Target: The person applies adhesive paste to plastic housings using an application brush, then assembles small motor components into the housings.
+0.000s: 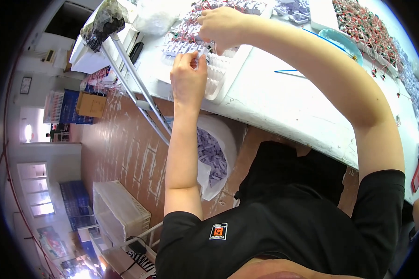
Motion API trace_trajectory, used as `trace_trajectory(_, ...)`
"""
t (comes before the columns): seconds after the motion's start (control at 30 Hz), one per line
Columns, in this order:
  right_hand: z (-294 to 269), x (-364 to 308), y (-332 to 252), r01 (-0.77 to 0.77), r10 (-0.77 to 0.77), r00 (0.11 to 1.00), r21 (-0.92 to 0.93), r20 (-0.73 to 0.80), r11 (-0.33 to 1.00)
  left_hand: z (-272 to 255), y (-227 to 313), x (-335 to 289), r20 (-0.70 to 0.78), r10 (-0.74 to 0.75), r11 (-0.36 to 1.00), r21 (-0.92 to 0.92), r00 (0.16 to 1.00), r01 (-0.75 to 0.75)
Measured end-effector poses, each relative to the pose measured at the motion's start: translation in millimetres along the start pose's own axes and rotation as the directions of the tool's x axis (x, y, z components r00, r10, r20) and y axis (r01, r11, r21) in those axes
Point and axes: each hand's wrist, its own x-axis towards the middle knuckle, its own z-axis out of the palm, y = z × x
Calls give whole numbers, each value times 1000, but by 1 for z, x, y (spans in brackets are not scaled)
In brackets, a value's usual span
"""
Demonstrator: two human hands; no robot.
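Note:
A white tray (215, 87) on the table holds rows of small white plastic parts (179, 48), many with thin red wires. Over the near end of these rows is my left hand (189, 76), thumb and fingers pinched together; anything between them is too small to make out. My right hand (222, 29) reaches across from the right to the tray's far part. Its fingers curl down among the wired parts, and what they grip is hidden.
A blue-green dish (342, 41) and a thin blue stick (288, 71) lie to the right. Beyond them is a heap of red-wired parts (365, 25). A metal stand (134, 86) rises at left. Below the table edge sits a white bag (228, 139) of grey-violet pieces.

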Motion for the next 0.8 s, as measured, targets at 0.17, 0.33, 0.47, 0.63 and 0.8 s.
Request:
trace_trajectory(0.17,20,9,-3,-14,6,999,-186,-42,982,3,4,0,0,-12,999,-43,1000,12)
trace_trajectory(0.33,21,29,-3,156,-200,975,-340,-99,928,1,1,-2,-16,5,998,-56,1000,-6)
trace_trajectory(0.47,28,39,1,207,-235,967,-235,-95,950,-1,2,-2,-34,0,997,-74,999,-2)
trace_trajectory(0.63,36,40,14,214,-219,959,-47,-180,976,4,5,-1,-46,16,997,-79,999,-20)
trace_trajectory(0.8,1,43,13,-17,3,994,130,105,991,3,1,-1,-52,39,996,-79,998,-43)
